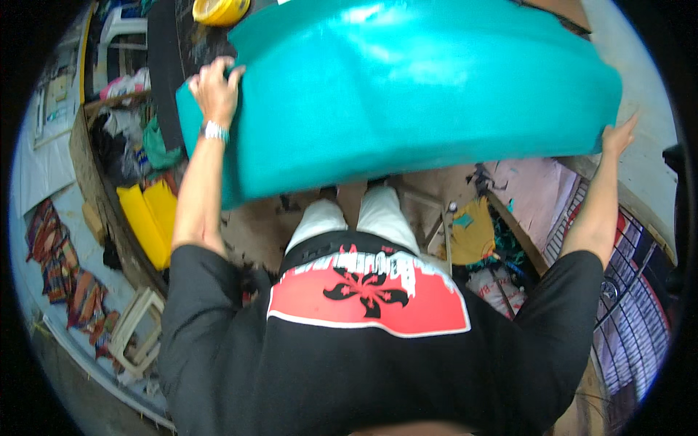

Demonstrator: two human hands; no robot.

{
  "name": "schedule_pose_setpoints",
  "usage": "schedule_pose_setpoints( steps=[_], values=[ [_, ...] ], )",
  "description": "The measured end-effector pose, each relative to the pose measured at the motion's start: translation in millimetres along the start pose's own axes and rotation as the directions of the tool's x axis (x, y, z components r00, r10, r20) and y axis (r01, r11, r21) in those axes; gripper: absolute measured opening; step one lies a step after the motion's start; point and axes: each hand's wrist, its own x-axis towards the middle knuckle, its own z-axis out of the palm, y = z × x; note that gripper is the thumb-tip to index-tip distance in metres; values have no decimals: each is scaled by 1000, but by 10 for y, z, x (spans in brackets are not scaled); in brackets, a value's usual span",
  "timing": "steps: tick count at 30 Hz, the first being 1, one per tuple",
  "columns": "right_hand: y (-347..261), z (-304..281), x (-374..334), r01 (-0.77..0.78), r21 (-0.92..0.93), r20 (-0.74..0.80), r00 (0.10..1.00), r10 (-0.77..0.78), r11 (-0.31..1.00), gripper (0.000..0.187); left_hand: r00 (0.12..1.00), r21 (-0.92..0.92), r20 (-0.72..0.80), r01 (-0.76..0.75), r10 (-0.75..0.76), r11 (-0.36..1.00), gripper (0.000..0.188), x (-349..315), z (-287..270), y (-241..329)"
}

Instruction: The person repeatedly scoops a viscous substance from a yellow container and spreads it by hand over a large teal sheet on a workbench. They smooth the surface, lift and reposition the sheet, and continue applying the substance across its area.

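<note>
A wide, smooth teal sheet, which looks like leather or vinyl, stretches across in front of me. Its near edge hangs over my legs. My left hand, with a metal watch on the wrist, grips the sheet near its left edge, fingers curled at a notch in the outline. At the far right, my right hand pinches the sheet's right edge, with a finger sticking outward. The undersides of both grips are hidden.
A yellow round container stands beyond the sheet's left corner. Left are a wooden-sided bin of scraps, yellow folded material and a pale plastic stool. A metal wire rack stands right. Scraps and a white sack lie below.
</note>
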Motion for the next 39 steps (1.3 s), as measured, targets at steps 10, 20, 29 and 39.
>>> schedule_pose_setpoints(
  steps=[10, 20, 29, 39],
  values=[
    [627, -633, -484, -332, 15, -88, 939, 332, 943, 91, 993, -167, -82, -98, 85, 981, 18, 206, -314, 667],
    [968, -827, 133, -325, 82, -240, 911, 335, 942, 96, 975, -148, -172, -165, 139, 975, 22, 960, 296, 1083],
    [-1444, -1052, -823, -46, 865, -28, 990, 138, 500, 97, 977, -216, -212, -37, -10, 976, 24, 1279, 817, 1632],
    [-4292, -1546, -3446, 157, 852, 259, 705, -661, 500, 91, 955, -160, -295, -13, -35, 987, 39, 1259, 770, 1583]
  ],
)
